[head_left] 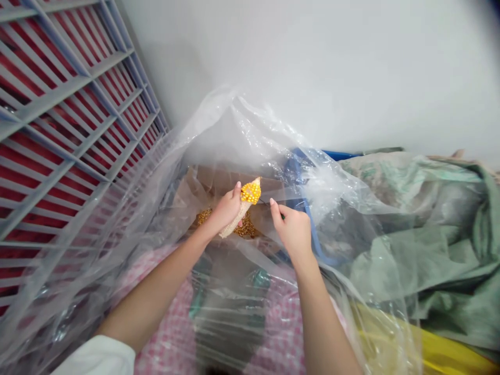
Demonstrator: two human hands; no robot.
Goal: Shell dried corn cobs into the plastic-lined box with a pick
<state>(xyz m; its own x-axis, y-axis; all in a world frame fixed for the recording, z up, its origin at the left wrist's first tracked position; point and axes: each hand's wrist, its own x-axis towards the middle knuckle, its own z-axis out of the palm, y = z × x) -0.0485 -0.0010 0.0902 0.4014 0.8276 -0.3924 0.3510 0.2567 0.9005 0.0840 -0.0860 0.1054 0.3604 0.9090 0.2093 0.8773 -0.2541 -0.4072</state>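
My left hand (229, 205) is closed around a corn cob (250, 193). Yellow kernels remain at its upper end, while the lower length is bare and pale. To the right, my right hand (291, 226) is a fist with the thumb on top. It grips a slim screwdriver-like tool (264, 201), whose thin dark shaft points left at the cob; a bit of green shows between the fingers, and the rest of the handle is hidden. Loose corn kernels (247, 229) lie below the cob in a brown cardboard box (230, 177).
Clear plastic sheeting (156, 192) spreads around the box and over my lap. A grey plastic rack (70, 120) with red behind it stands left. On the right are a blue bin (312, 229), greenish sacks (422, 255) and something yellow (441, 344). A white wall (312, 62) rises behind.
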